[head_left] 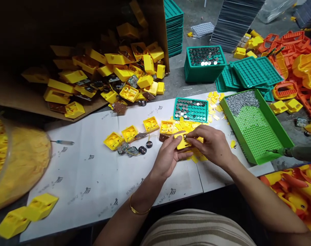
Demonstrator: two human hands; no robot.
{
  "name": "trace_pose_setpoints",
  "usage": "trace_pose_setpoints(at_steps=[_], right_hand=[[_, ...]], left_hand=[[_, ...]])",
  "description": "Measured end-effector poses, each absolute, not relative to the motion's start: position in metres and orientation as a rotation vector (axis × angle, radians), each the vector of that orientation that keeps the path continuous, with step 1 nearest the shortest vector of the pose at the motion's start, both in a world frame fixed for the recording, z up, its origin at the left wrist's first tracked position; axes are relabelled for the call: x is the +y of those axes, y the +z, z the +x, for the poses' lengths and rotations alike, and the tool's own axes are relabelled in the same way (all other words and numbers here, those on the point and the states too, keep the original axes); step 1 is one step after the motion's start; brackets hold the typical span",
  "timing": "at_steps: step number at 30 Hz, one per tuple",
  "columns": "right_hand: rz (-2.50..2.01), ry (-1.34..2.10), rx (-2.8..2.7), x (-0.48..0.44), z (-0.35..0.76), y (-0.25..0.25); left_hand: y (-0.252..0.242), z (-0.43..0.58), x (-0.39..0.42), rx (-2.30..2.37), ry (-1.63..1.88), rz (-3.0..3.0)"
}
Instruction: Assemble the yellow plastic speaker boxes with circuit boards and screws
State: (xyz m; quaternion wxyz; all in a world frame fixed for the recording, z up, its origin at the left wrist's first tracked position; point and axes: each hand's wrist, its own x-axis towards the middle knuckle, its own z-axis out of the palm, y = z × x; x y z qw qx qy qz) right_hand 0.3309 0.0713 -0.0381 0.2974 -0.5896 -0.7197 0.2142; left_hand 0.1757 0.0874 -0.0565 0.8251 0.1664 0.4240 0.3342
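Note:
Held up over the white work surface [93,191] is a yellow plastic housing [182,143], with my left hand [168,155] wrapped round its left side. My right hand [211,141] is closed in a pinch at the housing's upper right; a small metallic part shows at its fingertips, too small to name. Loose yellow pieces [195,159] lie under and behind the hands. A teal tray [203,111] with round button cells stands just beyond them. To the left, several open yellow housings [129,133] sit with wires, circuit boards and black round speakers [142,150].
A cardboard box [93,112] of yellow housings fills the back left. A green basket [263,136] of screws stands at the right, a screwdriver tip [275,151] over it. A screwdriver [65,142] lies near a bag [39,150] at the left. Stacked teal trays [204,73] stand behind.

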Motion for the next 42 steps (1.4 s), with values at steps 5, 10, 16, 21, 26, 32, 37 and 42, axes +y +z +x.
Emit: trace_pose_setpoints(at_steps=[5,10,16,21,26,32,37,42], right_hand=[[-1.581,0.373,-2.046,0.069,0.328,-0.040],[-1.608,0.541,-2.179,0.073,0.335,-0.031],[-1.642,0.791,-2.183,0.079,0.345,-0.026],[-1.500,1.138,-1.805,0.081,0.353,-0.032],[-1.426,1.507,-1.567,0.087,0.358,-0.033],[-1.392,1.546,-1.445,0.091,0.348,-0.039],[-1.443,1.053,-1.309,0.077,0.337,-0.035],[-1.510,1.057,-1.145,0.055,0.328,-0.041]], left_hand=[[-0.056,0.177,0.086,0.904,0.721,0.383],[-0.056,0.178,0.083,0.958,0.692,0.489],[-0.056,0.180,0.077,1.013,0.649,0.642],[-0.053,0.180,0.074,0.966,0.656,0.690],[-0.048,0.177,0.070,0.930,0.692,0.758],[-0.050,0.178,0.071,0.954,0.743,0.666],[-0.049,0.179,0.082,0.808,0.782,0.286],[-0.044,0.179,0.086,0.778,0.841,0.136]])
